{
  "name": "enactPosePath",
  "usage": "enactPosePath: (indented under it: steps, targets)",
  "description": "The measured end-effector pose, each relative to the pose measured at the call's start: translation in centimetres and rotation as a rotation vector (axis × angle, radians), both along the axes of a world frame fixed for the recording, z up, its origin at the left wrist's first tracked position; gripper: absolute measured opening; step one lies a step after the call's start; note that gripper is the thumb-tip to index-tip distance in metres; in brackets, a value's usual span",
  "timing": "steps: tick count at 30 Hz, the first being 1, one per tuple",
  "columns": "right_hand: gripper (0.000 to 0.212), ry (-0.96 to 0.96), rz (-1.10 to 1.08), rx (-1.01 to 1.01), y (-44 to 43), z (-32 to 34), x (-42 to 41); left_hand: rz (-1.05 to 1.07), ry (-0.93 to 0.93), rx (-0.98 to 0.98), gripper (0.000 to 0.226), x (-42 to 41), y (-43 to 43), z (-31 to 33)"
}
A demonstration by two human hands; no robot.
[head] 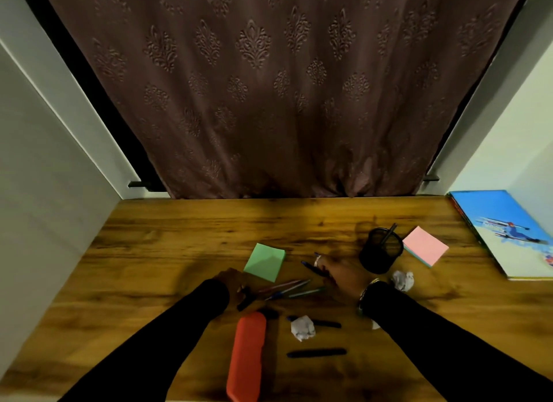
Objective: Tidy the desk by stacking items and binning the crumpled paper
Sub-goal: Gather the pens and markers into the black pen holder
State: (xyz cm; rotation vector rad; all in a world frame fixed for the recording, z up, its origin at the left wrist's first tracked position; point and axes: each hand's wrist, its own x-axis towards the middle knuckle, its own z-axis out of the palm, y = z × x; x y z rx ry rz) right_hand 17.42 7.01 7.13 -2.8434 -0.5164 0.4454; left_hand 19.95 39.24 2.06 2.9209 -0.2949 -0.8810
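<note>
My left hand (pixel 235 283) curls around a dark pen (pixel 246 302) just left of several loose pens (pixel 288 288) lying mid-desk. My right hand (pixel 339 274) holds a blue pen (pixel 309 267) beside the black mesh pen cup (pixel 380 253), which has one pen standing in it. A green sticky-note pad (pixel 264 261) lies between my hands. A pink pad (pixel 425 245) sits right of the cup. One crumpled paper (pixel 302 328) lies near the front, another crumpled ball (pixel 403 279) by my right wrist. Two dark pens (pixel 317 353) lie near the front.
An orange-red pencil case (pixel 247 356) lies lengthwise at the front edge. A blue-covered book (pixel 508 231) rests at the far right of the wooden desk (pixel 179 237). A brown patterned curtain (pixel 284 87) hangs behind; walls close both sides.
</note>
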Motion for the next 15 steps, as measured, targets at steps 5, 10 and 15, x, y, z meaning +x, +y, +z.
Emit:
enactPosePath:
  steps: [5,10,15]
  targets:
    - [0.023,-0.127,0.198,-0.145,-0.1,1.9,0.6,-0.058,-0.108,-0.155,0.025,2.5,-1.4,2.6]
    - [0.038,-0.009,-0.036,-0.037,0.3,3.3,1.0,-0.026,-0.221,-0.396,0.023,3.3,-4.7,4.6]
    - [0.046,-0.107,0.003,-0.093,1.0,4.1,1.3,-0.101,-0.252,-0.487,0.027,3.4,-6.4,5.1]
